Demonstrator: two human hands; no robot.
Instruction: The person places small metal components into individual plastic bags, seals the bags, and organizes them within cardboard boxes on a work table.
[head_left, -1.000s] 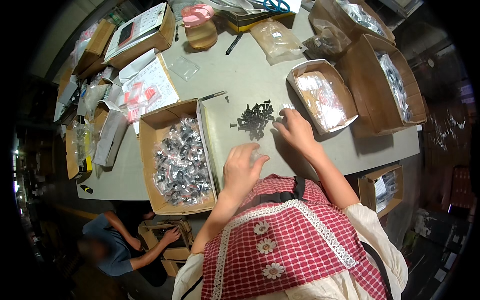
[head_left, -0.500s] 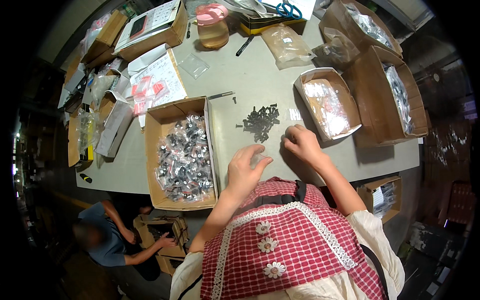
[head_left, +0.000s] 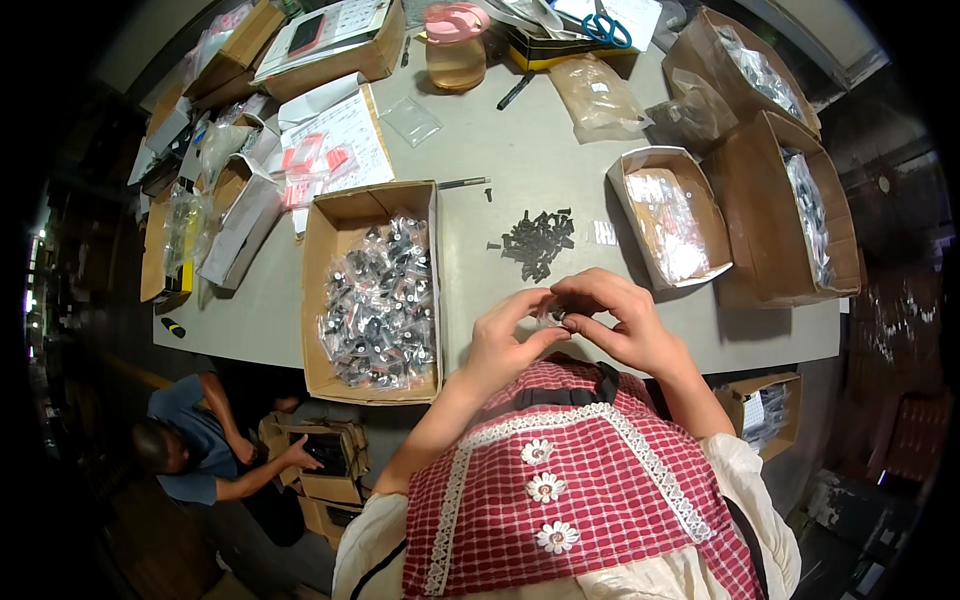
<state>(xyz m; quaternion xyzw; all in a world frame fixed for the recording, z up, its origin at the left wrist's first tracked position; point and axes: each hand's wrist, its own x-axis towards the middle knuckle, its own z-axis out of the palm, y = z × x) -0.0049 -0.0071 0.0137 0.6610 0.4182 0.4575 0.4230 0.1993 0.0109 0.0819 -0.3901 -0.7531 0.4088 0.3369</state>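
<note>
My left hand [head_left: 508, 332] pinches a small clear plastic bag [head_left: 547, 317] between thumb and fingers, just above the table's near edge. My right hand [head_left: 625, 318] meets it there, its thumb and fingers closed together at the bag. Something dark shows between the fingertips, too small and covered to name. Beyond both hands lies a loose pile of black screws [head_left: 538, 243]. One more screw [head_left: 489, 195] lies apart from the pile, near a pen [head_left: 464, 183]. To the left stands a cardboard box [head_left: 312, 300] holding many small filled plastic bags [head_left: 380, 310].
Right of the pile are small white strips [head_left: 604, 232] and an open white box [head_left: 718, 268] with clear bags. Larger cartons [head_left: 745, 240] stand farther right. At the back are a pink-lidded jug [head_left: 456, 62] and blue scissors [head_left: 606, 31]. A person [head_left: 190, 440] works at lower left.
My right hand has moved left from beside the screw pile to the bag in my left hand. The two hands now meet. The whole view has shifted slightly.
</note>
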